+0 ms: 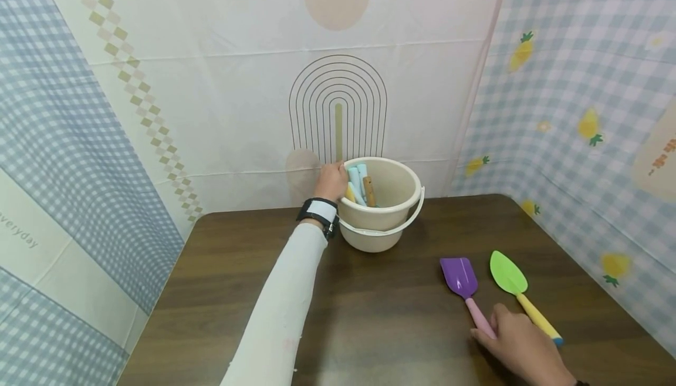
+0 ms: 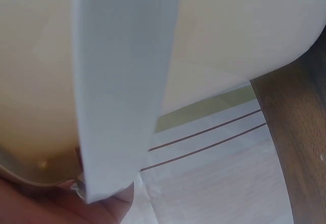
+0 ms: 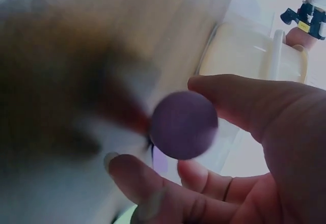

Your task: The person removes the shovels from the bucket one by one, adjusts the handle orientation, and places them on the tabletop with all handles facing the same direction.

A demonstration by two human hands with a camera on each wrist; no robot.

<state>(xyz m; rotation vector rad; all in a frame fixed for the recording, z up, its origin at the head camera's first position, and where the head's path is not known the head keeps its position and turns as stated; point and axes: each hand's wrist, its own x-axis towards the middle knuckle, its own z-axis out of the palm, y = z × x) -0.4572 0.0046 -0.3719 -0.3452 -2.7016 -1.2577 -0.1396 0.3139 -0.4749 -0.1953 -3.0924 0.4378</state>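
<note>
At the far side of the table, my left hand point(image 1: 331, 182) grips the left rim of a cream bucket point(image 1: 376, 218). Its white carrying handle point(image 1: 416, 213) hangs down across the front. In the left wrist view, fingers show at the rim beside the handle strip point(image 2: 122, 81). Near the front right, my right hand point(image 1: 520, 339) has thumb and fingers around the pink handle of a purple toy shovel point(image 1: 460, 277), which lies on the table. The right wrist view looks onto the round handle end point(image 3: 184, 126) between thumb and fingers.
A green toy trowel point(image 1: 508, 273) with a yellow handle lies just right of the shovel. Inside the bucket stand light-blue sticks point(image 1: 354, 177), a brown stick point(image 1: 369, 191) and something yellow. Printed cloth point(image 1: 237, 110) hangs behind and along both sides of the dark wooden table point(image 1: 237, 292).
</note>
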